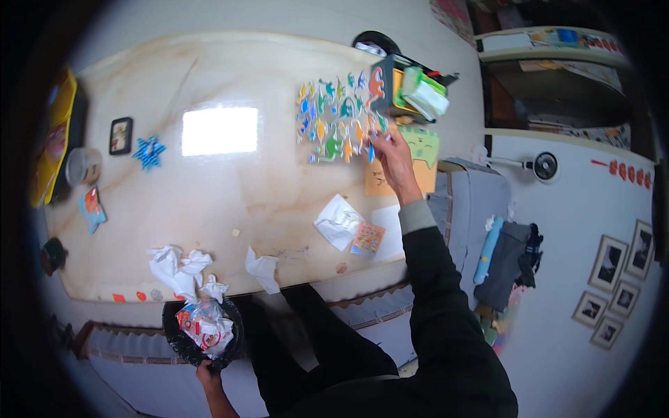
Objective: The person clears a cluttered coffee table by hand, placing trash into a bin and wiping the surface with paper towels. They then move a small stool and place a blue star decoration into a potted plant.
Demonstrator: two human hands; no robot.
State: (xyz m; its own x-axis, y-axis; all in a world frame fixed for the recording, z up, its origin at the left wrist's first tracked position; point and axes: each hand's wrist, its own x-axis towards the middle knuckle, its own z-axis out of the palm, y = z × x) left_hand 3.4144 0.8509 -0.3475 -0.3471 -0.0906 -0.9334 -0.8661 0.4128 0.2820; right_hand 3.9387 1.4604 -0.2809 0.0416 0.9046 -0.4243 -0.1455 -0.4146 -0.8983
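Observation:
My left hand [207,374] grips the rim of a round black waste bin [237,333] at the table's front edge. Crumpled wrappers and plastic [208,329] fill the bin. Stretched far across the table, my right hand [394,161] has its fingers closed at the right edge of a clear sheet of colourful dinosaur stickers [334,122]. The exact grip is partly hidden by the hand. Below that hand lie a tan card [377,182] and a green card with a drawn face [422,145].
Crumpled white tissues [174,270] lie beside the bin. A white packet [339,221] and a small orange card [367,238] are near the front right. A dark box [401,87] with packets stands far right. Farther left are a blue bow [148,152], a black frame [120,136] and a clear tub [83,166].

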